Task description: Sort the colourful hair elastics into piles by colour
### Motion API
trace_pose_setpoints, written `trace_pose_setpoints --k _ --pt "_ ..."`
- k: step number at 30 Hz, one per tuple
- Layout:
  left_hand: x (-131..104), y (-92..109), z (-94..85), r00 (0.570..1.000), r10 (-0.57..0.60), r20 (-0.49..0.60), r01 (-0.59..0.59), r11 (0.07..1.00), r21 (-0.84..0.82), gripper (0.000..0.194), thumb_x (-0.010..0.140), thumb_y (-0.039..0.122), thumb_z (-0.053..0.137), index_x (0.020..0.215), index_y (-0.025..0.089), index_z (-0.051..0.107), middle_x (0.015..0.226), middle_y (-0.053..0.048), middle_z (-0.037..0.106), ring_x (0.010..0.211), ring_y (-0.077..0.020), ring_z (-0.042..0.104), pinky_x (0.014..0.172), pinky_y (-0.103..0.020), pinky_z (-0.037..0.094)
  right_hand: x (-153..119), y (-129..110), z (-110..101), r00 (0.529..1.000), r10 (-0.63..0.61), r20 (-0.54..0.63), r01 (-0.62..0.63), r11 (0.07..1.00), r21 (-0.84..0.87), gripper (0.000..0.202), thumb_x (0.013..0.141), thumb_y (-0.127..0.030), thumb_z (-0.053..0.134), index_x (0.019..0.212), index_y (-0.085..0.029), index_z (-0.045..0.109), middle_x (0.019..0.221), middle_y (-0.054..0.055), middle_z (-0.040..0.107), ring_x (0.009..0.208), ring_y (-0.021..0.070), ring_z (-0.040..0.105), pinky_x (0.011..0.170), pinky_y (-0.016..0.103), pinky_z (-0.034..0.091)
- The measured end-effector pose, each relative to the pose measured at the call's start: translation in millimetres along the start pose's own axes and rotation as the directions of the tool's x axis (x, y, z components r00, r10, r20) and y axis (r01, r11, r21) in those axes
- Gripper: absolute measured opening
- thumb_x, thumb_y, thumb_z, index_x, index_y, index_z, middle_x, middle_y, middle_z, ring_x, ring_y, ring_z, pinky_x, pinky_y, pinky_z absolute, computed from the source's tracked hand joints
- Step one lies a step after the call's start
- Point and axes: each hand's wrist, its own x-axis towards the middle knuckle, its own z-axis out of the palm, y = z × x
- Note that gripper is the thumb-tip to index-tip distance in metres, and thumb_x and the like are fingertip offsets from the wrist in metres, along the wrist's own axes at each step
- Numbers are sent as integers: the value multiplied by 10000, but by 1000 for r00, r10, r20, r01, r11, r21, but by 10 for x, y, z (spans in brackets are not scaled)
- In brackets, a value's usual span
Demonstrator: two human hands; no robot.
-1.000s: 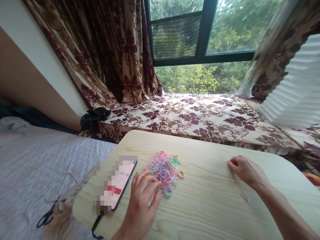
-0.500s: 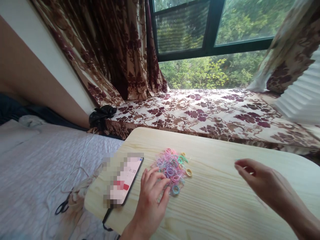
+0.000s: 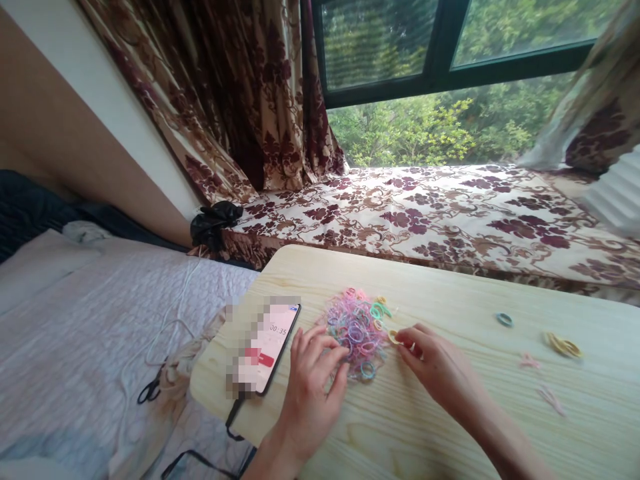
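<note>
A heap of small coloured hair ties, mostly pink, purple and blue, lies on the pale wooden table. My left hand rests at the near left edge of the heap, fingers loosely curved and apart, with nothing held. At the heap's right side, my right hand has thumb and forefinger closed on a yellow hair tie. Farther right, a blue hair tie, some yellow hair ties, a pink hair tie and a pale pink hair tie lie apart from one another.
A phone showing a timer lies left of the heap, with a black cable at its lower end. Beyond the table is a flower-patterned window seat. A bed stands on the left, with scissors near the table edge.
My right hand has moved left from the table's right side to the heap and taken hold of a yellow hair tie. A blue hair tie now shows where it was. My left hand stays by the heap.
</note>
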Motion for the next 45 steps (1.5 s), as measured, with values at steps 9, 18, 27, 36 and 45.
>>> trace_pose_setpoints --k 9,18,27,36,45 --pt "-7 4 -25 1000 -14 9 14 1000 -4 212 882 75 541 991 233 632 972 -40 665 1179 -264 545 1056 -554 408 59 21 9 999 -30 10 30 1000 9 306 868 -340 438 730 -234 690 791 49 674 662 175 640 587 287 430" --pt "18 35 -16 1000 -3 17 4 1000 -2 204 895 83 528 997 231 625 972 -41 662 1181 -266 539 1063 -575 386 -24 51 -82 999 -42 -12 43 995 94 294 869 -348 423 722 -232 650 764 52 671 677 180 642 617 299 469" --pt "1 12 50 998 39 40 -40 999 15 226 904 102 529 1047 246 628 995 -38 662 1185 -267 539 1072 -571 382 -363 327 -434 990 47 -134 -36 995 89 311 884 -434 441 769 -254 668 773 43 697 577 160 607 579 300 483" --pt "47 12 100 994 97 52 -98 995 19 213 914 128 548 1067 247 635 1006 -39 668 1185 -266 533 1045 -556 421 -654 1150 -1122 807 434 -401 -450 891 61 338 689 -520 523 800 -247 687 854 81 747 754 259 692 689 361 507" --pt "23 13 70 994 99 40 -100 994 39 207 904 142 550 1048 247 655 984 -36 677 1183 -266 552 1067 -545 410 -531 1428 -1253 757 489 -434 -560 827 -43 249 708 -432 534 765 -249 694 849 110 740 777 283 677 652 361 464"
